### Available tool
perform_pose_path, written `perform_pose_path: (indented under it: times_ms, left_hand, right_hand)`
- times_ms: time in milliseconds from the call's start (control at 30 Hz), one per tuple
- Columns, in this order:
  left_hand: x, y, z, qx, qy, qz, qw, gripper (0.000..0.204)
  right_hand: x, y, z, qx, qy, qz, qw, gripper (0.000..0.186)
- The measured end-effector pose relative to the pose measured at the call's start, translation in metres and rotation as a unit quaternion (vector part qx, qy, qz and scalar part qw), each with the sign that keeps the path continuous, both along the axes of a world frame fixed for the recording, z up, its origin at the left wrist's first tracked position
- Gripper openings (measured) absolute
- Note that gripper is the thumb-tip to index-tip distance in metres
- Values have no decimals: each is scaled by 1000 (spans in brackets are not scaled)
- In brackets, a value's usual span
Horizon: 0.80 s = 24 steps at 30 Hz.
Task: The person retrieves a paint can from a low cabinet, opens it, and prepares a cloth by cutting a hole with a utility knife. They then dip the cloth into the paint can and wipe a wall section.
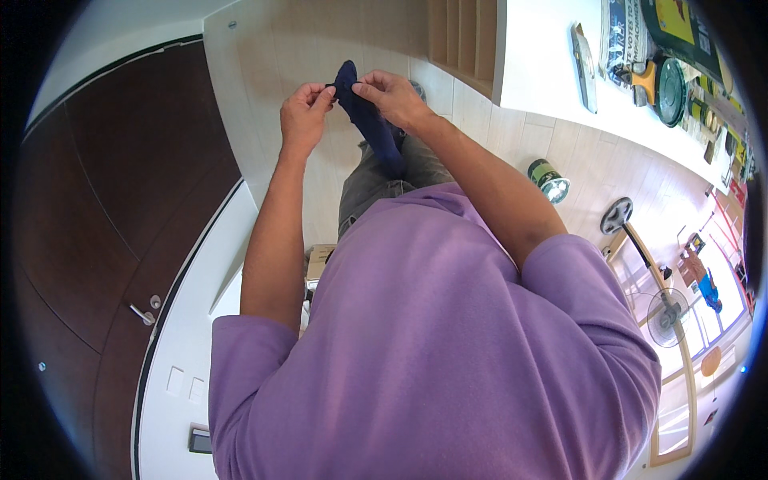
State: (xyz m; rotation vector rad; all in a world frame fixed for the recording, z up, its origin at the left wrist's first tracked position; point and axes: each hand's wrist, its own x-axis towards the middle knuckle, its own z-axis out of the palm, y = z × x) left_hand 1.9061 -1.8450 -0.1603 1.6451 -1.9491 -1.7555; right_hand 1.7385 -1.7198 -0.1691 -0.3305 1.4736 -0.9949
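Observation:
Between my two hands hangs a long, narrow piece of navy blue cloth (372,124); its exact kind cannot be made out. On its left upper edge, my left hand (306,118) is closed in a pinch between thumb and fingers. My right hand (394,98) pinches the opposite edge, thumb turned toward the cloth. The upper end of the fabric sticks up above both hands, while the lower part hangs down in front of my grey trousers (364,188).
A dark brown door (88,208) stands at the left. At the upper right, a white counter (544,56) holds a slim grey tool (585,68), a brush (642,78), a round green lid (670,92) and several containers. On the floor sits a green can (547,179); a fan (668,317) stands farther right.

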Motion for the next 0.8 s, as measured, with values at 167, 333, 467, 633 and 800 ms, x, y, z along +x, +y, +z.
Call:
perform_pose_path:
  times_ms: [167,333,467,633,800]
  left_hand:
    - [-8,2,11,-66,-69,41,995,28]
    - [-8,28,22,-92,-15,-104,990,26]
    - [1,33,14,-79,-33,-107,991,21]
    - [6,34,1,-34,-4,-48,998,16]
    - [6,46,-14,85,97,66,989,16]
  right_hand:
    - [3,-1,-9,-2,-11,-30,999,32]
    - [4,0,0,41,-46,-73,995,30]
    - [3,1,-2,40,-57,-82,994,29]
    - [3,4,-11,22,-16,-67,997,30]
    - [7,1,-11,25,18,-56,998,32]
